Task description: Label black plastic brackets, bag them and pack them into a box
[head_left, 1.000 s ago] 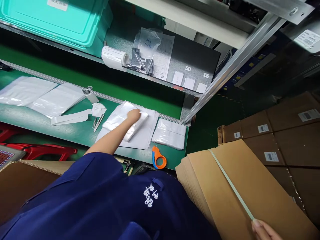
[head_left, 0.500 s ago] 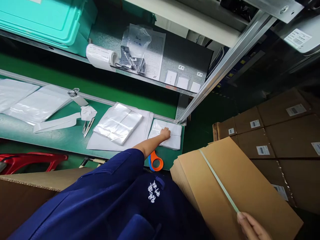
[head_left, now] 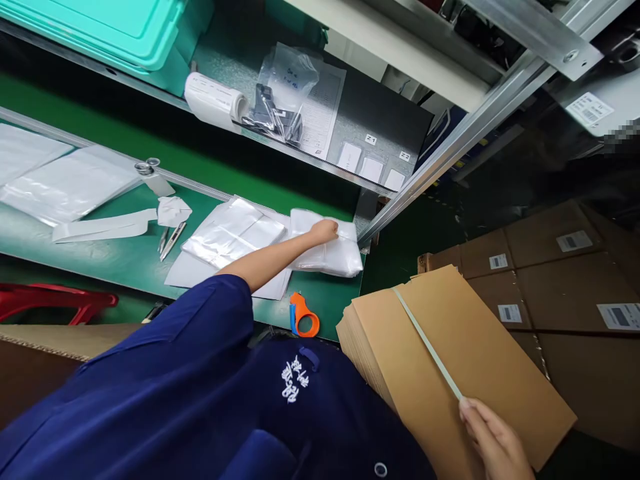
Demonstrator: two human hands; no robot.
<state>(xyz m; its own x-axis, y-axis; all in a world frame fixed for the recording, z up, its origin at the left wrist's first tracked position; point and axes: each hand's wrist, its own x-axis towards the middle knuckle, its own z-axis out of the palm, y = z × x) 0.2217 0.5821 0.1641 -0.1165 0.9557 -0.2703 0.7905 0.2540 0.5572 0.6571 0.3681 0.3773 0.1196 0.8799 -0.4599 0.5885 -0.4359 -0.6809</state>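
Observation:
My left hand [head_left: 325, 231] is closed on the band of a bundle of clear plastic bags [head_left: 333, 259], which looks raised off the right end of the green bench. At lower right my right hand [head_left: 493, 430] pinches a pale green strap [head_left: 430, 350] that runs around a thick stack of brown cardboard sheets [head_left: 490, 333]. The stack is tilted beside my body. Left of my left hand, another bundle of clear bags [head_left: 233, 235] lies on white sheets. Below the held bundle, an orange and blue tape dispenser [head_left: 305, 319] rests near the bench's front edge.
A shelf above the bench bears a teal bin [head_left: 150, 53], a paper roll [head_left: 215, 98] and a bagged black device [head_left: 275, 113]. A metal post [head_left: 450, 147] rises at the bench's right end. Labelled cartons [head_left: 560, 287] are stacked at right. A cutter [head_left: 173, 241] lies farther left.
My left hand has lifted the bundle of bags from the bench, and the bundle has tilted. My right hand keeps its hold on the strap. The view has shifted slightly.

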